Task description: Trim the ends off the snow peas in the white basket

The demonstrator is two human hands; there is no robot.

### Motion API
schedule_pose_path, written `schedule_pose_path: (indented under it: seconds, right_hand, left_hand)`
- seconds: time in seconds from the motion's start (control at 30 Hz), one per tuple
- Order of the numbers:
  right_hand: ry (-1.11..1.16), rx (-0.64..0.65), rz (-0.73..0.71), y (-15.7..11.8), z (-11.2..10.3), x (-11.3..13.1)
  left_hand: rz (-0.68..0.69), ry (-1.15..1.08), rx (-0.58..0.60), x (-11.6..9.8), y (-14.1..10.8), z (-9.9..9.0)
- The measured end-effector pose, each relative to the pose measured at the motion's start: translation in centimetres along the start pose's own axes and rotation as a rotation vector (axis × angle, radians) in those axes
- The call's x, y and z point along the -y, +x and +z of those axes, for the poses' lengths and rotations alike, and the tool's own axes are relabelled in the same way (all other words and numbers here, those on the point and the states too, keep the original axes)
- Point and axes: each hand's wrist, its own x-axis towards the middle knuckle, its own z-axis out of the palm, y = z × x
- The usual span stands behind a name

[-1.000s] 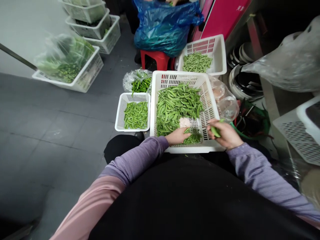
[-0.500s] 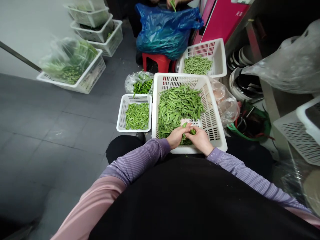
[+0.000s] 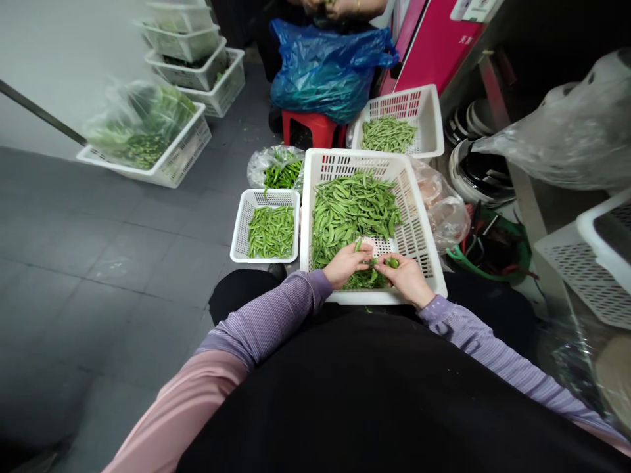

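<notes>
A heap of flat green pea pods (image 3: 352,207) fills much of the large white basket (image 3: 306,217) in front of my lap. Over its near end, my left hand (image 3: 345,265) is closed around a pea pod, whose green tip (image 3: 357,245) sticks up by the fingers. My right hand (image 3: 405,277) pinches pea pods (image 3: 393,263) between thumb and fingers, just to the right of the left hand. Beneath both hands lies a pile of green trimmings (image 3: 365,280). To the left, a smaller white basket (image 3: 235,230) holds more pods (image 3: 270,232).
Behind stand a basket of green beans (image 3: 388,135), a clear bag of green peppers (image 3: 283,174) and a blue plastic bag (image 3: 323,72) on a red stool (image 3: 308,125). Another person's hands (image 3: 340,8) show above it. White crates (image 3: 190,72) are stacked back left.
My hands have drawn apart, the right one shifting right, the left one slightly left. The other person's hands have come together above the blue bag.
</notes>
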Motion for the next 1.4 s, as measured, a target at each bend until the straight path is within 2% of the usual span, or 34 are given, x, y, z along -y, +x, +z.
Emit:
schedule_pose_path:
  seconds: [0.07, 0.13, 0.23, 0.37, 0.47, 0.53, 0.63, 0.67, 0.73, 0.8, 0.87, 0.93, 1.03, 1.13, 1.23, 1.27, 1.33, 1.4]
  right_hand:
    - [-0.059, -0.007, -0.073, -0.3, -0.6, 0.1]
    - [-0.154, -0.027, -0.193, -0.3, -1.1, 0.3]
    - [-0.269, -0.071, -0.377, -0.1, -1.6, 0.6]
    - [-0.285, -0.065, -0.484, -0.3, -1.5, 0.8]
    - [-0.147, -0.055, -0.415, -0.6, -1.1, 0.9]
    - [-0.008, -0.066, -0.294, -0.7, -1.1, 0.9]
    - [0.219, -0.194, -0.164, -0.2, -1.9, 0.8]
    - [0.289, -0.244, -0.147, 0.0, -2.3, 0.8]
    - [0.391, -0.296, -0.118, 0.3, -3.0, 0.6]
    - [0.435, -0.276, -0.076, 0.4, -3.3, 0.4]
    - [0.453, -0.246, -0.041, 0.2, -3.0, 0.3]
    - [0.475, -0.231, -0.022, 0.0, -2.3, 0.1]
    - [0.469, -0.217, -0.018, -0.1, -1.6, -0.1]
    - [0.212, -0.236, -0.102, -0.2, -2.3, -0.2]
    - [-0.346, -0.351, -0.400, -0.5, -4.0, 0.4]
    - [-0.532, -0.334, -0.512, -0.5, -4.5, 0.8]
    - [-0.823, -0.146, -0.664, -0.4, -5.2, 1.9]
    - [-0.959, 0.121, -0.687, 0.0, -5.4, 3.0]
  left_hand:
    - [0.027, 0.255, -0.013, -0.2, 0.1, -0.3]
    - [0.068, 0.413, 0.052, -0.5, 0.1, -0.5]
    - [0.075, 0.485, 0.156, -1.0, -0.2, -0.4]
    - [-0.019, 0.455, 0.167, -1.6, -0.8, 0.0]
    - [-0.124, 0.437, 0.147, -1.3, -0.9, 0.3]
    - [-0.114, 0.547, 0.120, -0.4, -0.6, 0.2]
    - [-0.089, 0.799, 0.016, 1.2, 0.2, -0.2]
    - [-0.100, 0.832, -0.022, 1.6, 0.4, -0.3]
    - [-0.125, 0.751, -0.072, 1.8, 0.7, -0.4]
    - [-0.112, 0.548, -0.045, 1.3, 0.5, -0.2]
    - [-0.091, 0.384, 0.044, 0.4, 0.1, 0.1]
    - [-0.078, 0.358, 0.124, -0.4, -0.3, 0.4]
    - [-0.020, 0.481, 0.175, -0.8, -0.5, 0.4]
    - [0.117, 0.690, 0.196, -1.0, -0.5, 0.0]
    - [0.287, 1.007, 0.194, -1.3, -0.5, -0.4]
    - [0.342, 1.106, 0.205, -1.4, -0.5, -0.5]
    - [0.443, 1.246, 0.239, -1.5, -0.7, -0.7]
    - [0.537, 1.302, 0.264, -1.3, -0.8, -0.8]
